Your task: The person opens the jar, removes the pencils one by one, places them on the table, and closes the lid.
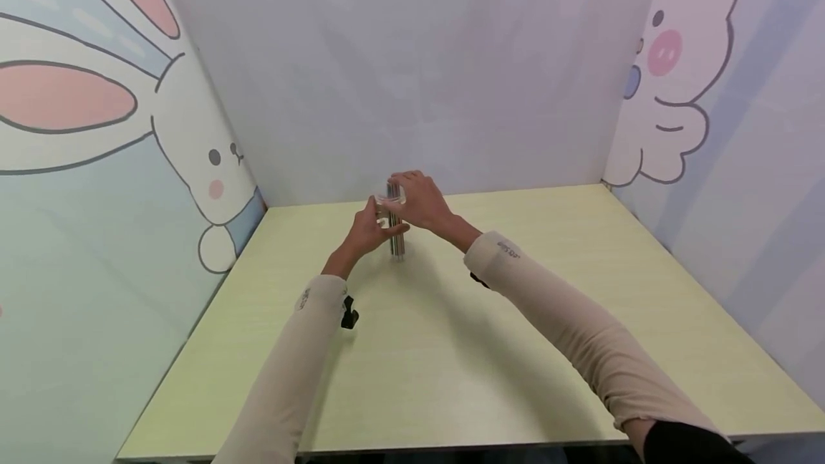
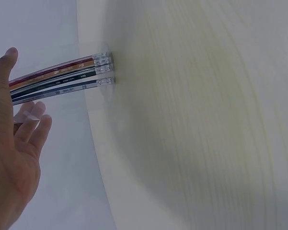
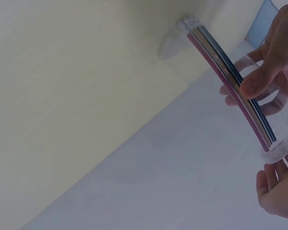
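A clear cylindrical container (image 3: 281,152) holds several pencils (image 1: 397,243) in dark red, orange-brown, black and dark blue. It stands almost upright at the back of the table, pencil ends with metal ferrules pointing down. My left hand (image 1: 369,233) grips its side, thumb across the front and the other fingers behind, as the right wrist view also shows. Over the top end, my right hand (image 1: 420,200) holds the rim with curled fingers. Whether that end has a separate lid I cannot tell. In the left wrist view, the pencils (image 2: 67,76) show beyond my left thumb.
The pale yellow table (image 1: 399,378) reaches back to a plain grey-lilac wall (image 1: 412,70). Side panels with a cartoon rabbit (image 1: 193,142) on the left and a pale cartoon animal (image 1: 677,77) on the right border it.
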Motion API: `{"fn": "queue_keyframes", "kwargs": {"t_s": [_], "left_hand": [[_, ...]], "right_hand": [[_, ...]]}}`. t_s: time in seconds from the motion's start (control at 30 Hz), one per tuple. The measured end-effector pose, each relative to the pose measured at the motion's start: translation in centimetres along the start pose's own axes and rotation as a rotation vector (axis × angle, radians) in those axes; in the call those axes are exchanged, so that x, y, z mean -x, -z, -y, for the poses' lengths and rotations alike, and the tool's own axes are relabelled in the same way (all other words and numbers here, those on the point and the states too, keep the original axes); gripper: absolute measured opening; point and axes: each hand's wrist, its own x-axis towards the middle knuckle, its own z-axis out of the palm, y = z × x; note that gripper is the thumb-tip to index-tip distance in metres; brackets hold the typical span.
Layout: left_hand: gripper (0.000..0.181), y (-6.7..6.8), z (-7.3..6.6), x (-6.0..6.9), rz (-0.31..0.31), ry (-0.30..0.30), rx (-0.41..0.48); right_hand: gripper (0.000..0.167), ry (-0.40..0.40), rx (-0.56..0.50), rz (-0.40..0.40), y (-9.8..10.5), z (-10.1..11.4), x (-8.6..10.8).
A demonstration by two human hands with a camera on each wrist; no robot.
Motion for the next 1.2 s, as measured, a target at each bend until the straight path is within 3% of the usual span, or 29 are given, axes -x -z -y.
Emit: {"fn": "queue_keyframes", "kwargs": {"t_s": [0.2, 0.37, 0.67, 0.9, 1.07, 1.2], "left_hand": [[0.080, -0.2, 0.0, 0.1, 0.007, 0.016, 0.015], [0.074, -0.2, -0.2, 0.1, 0.005, 0.013, 0.026], [0.074, -0.2, -0.3, 0.0, 0.017, 0.022, 0.000], [0.072, 0.1, -0.6, 0.3, 0.011, 0.013, -0.008], [0.080, 0.3, -0.9, 0.5, 0.013, 0.040, -0.044], [0.090, 0.3, -0.9, 0.7, 0.022, 0.059, -0.056]], "right_hand": [[0.052, -0.027, 0.069, -0.051, -0.2, -0.3, 0.0], [0.043, -0.016, -0.007, -0.001, 0.2, -0.4, 0.0], [0.056, -0.049, -0.039, -0.024, 0.4, -0.9, 0.3], [0.052, -0.014, -0.188, 0.075, 0.9, -1.9, -0.5], [0.064, -0.048, -0.206, 0.063, 1.3, -1.8, -0.6], [0.063, -0.056, -0.196, 0.042, 0.9, -1.5, -0.6]]}}
